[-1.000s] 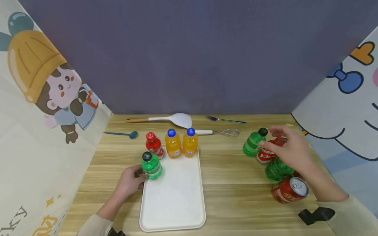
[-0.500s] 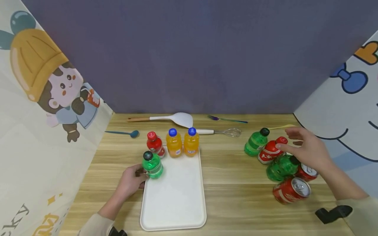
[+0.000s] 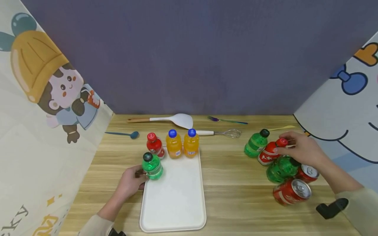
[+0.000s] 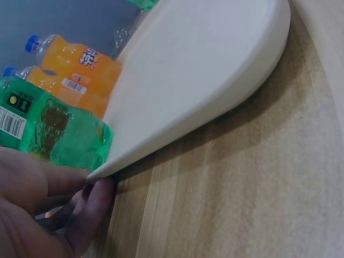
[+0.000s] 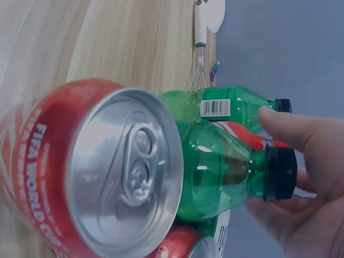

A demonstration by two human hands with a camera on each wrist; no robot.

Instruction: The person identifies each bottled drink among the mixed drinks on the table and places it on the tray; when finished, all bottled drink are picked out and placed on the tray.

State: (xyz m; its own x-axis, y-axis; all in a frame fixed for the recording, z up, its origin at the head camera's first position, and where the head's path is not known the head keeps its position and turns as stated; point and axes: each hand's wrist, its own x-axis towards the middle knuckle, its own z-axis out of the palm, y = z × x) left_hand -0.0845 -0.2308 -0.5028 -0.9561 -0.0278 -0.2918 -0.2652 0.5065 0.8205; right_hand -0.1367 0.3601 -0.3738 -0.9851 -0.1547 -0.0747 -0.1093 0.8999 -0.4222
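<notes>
In the head view my left hand (image 3: 132,180) is at the left edge of a white tray (image 3: 174,209). Seen from the left wrist, its thumb and fingers pinch the tray's rim, next to a green soda bottle (image 4: 56,123) on that corner. My right hand (image 3: 304,149) is at the neck of a red-capped bottle (image 3: 270,153), thumb on the near side and fingers beyond the cap. From the right wrist, a black-capped green bottle (image 5: 215,169) partly hides the red one, and a space shows between thumb and fingers.
Another red bottle (image 3: 155,146) and two orange soda bottles (image 3: 174,146) stand along the tray's far end. Another green bottle (image 3: 255,144) and two red cola cans (image 3: 284,193) are grouped at right. A spatula (image 3: 183,120), whisk (image 3: 231,133), fork (image 3: 227,121) and spoon (image 3: 134,134) lie behind.
My right hand first drew back to the right from over the bottles, then came in left to the red bottle's cap. The left hand stays on the tray's edge.
</notes>
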